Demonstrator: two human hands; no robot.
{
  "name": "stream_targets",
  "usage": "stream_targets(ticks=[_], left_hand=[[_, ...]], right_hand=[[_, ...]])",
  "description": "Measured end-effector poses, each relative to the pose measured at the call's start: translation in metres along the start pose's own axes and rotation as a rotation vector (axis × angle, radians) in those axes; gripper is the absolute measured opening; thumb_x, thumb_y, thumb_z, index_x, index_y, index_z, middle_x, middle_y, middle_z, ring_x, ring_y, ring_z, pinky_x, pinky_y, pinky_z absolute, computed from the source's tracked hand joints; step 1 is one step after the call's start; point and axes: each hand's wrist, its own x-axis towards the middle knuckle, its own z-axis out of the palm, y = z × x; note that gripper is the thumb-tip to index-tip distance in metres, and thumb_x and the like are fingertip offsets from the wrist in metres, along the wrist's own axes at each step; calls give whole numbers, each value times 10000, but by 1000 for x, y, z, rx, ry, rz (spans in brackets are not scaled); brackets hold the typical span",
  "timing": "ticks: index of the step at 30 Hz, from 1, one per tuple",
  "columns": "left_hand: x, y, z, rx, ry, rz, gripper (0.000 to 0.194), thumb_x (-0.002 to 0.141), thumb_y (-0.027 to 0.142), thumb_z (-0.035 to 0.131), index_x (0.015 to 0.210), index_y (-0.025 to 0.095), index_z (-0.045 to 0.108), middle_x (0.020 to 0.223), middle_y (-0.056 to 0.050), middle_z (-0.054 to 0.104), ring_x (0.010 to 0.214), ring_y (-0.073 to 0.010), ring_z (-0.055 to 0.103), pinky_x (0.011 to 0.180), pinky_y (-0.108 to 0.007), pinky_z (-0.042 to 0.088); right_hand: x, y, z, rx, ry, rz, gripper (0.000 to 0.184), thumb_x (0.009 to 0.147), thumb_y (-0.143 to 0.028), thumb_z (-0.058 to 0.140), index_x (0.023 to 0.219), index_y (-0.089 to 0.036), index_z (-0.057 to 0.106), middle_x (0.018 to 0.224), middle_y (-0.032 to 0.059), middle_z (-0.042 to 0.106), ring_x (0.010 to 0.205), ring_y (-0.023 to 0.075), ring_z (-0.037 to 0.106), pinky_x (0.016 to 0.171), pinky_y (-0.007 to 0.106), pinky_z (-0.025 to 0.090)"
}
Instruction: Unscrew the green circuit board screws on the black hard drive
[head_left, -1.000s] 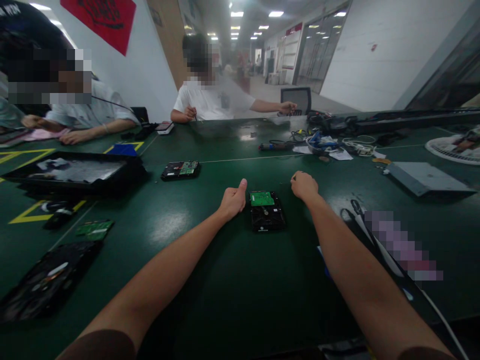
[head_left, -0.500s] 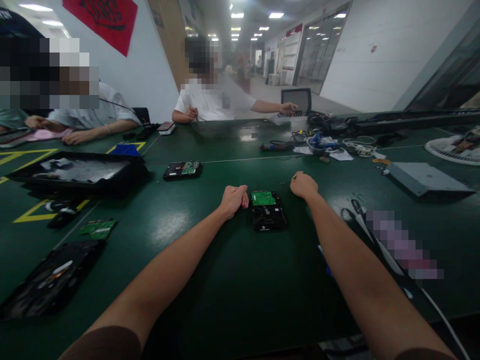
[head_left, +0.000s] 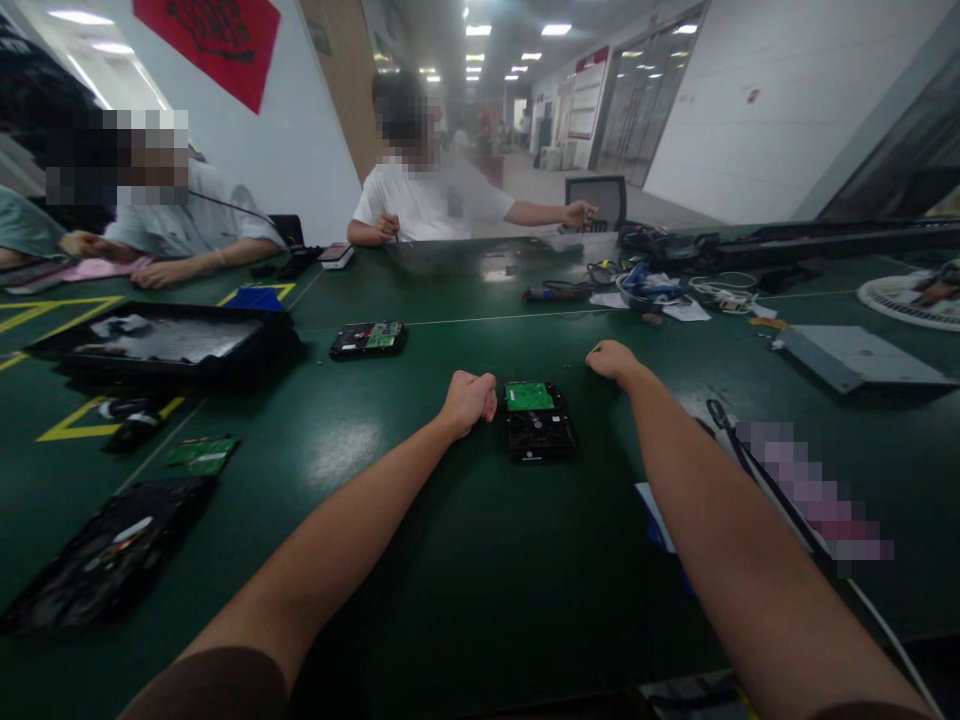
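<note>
A hard drive (head_left: pixel 540 432) with a green circuit board on its upper half lies on the green table in front of me. Just left of it, my left hand (head_left: pixel 469 402) rests with its fingers curled closed; whatever they may hold is hidden. My right hand (head_left: pixel 613 362) is closed too, beyond the drive's right side and apart from it. A small yellowish bit shows at its fingers, too little to name. Tiny specks, perhaps screws, lie on the table just left of that hand.
Another hard drive (head_left: pixel 368 339) lies farther left, near a black tray (head_left: pixel 277 345). Front left are a loose green board (head_left: pixel 202 455) and a black opened part (head_left: pixel 105 555). Cables (head_left: pixel 649 285), a grey metal box (head_left: pixel 866 358) and a white round grille (head_left: pixel 915 300) sit right. Co-workers sit opposite.
My right hand and forearm have shifted slightly right, uncovering more of a blue-and-white item beneath the forearm. My left hand and the hard drive stay in place; the view has shifted a little.
</note>
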Motion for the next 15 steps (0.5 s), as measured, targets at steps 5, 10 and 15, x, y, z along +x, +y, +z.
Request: stream_targets(ticks=[5,10,15], left_hand=[[1,-3,1,22,55,-3,479,820,257,500,353,253,395,304,5,370,315,-121,412,431,-280,319],[4,-7,1,47,153,4,542,911,378,497,393,241,415,368,-13,451,389,-129,481,468,-271,357],[4,-6,-7,293,166,110,490,971,538,514,670,181,664,720,-56,693,671,-176,649,663,-294,511]], right_hand=[[3,2,0,65,-37,13,155,864,-205,618,846,-113,741,643,106,669,652,210,656,618,278,459],[3,1,-2,171,-67,44,130,876,-194,643,770,-130,683,594,54,619,523,152,576,544,262,450],[-4,-1,-7,289,-80,43,117,871,-167,685,764,-128,662,592,20,600,488,110,532,513,232,449]])
